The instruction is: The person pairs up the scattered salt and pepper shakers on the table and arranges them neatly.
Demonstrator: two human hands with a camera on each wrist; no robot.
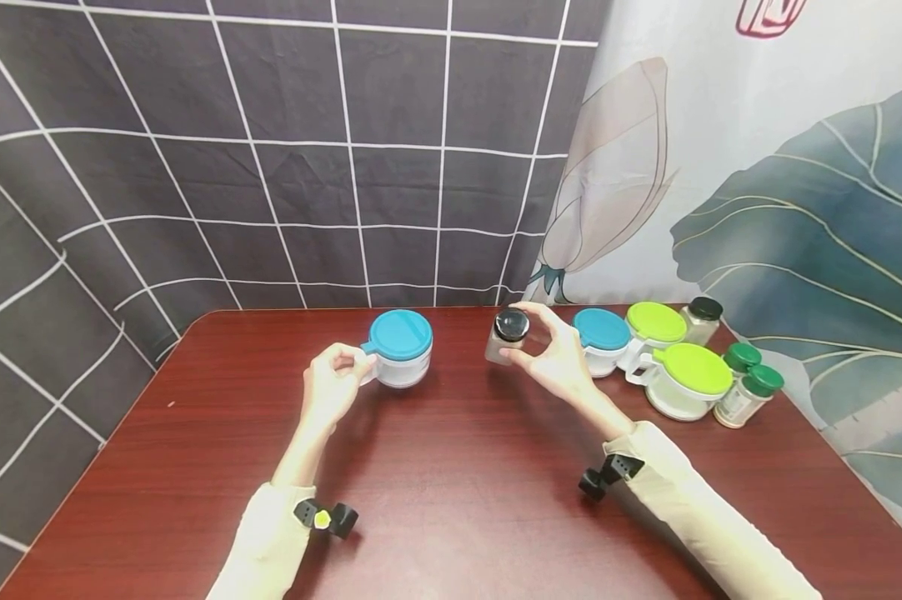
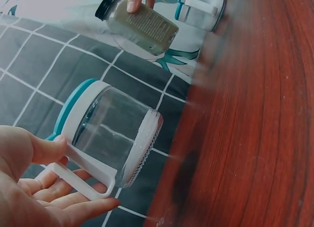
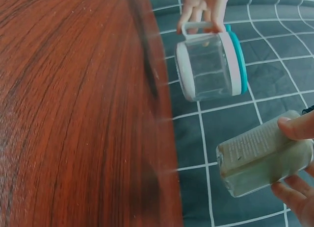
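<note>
My left hand (image 1: 333, 382) grips the white handle of a clear seasoning jar (image 1: 404, 370) with a blue lid. In the left wrist view the thumb presses near the lid, and the jar's base (image 2: 142, 147) is raised off the table. My right hand (image 1: 558, 360) pinches a spice bottle (image 1: 502, 343) with a black cap between thumb and fingers. Greyish contents and a printed label show on the bottle (image 3: 262, 156) in the right wrist view, where it also hangs above the table. The jar and the bottle are apart.
At the right of the reddish wooden table (image 1: 436, 492) stand another blue-lidded jar (image 1: 603, 330), two green-lidded jars (image 1: 655, 322) (image 1: 684, 392), a black-capped bottle (image 1: 702, 320) and two green-capped bottles (image 1: 742, 357) (image 1: 744, 402). A dark gridded cloth (image 1: 293, 183) hangs behind the table.
</note>
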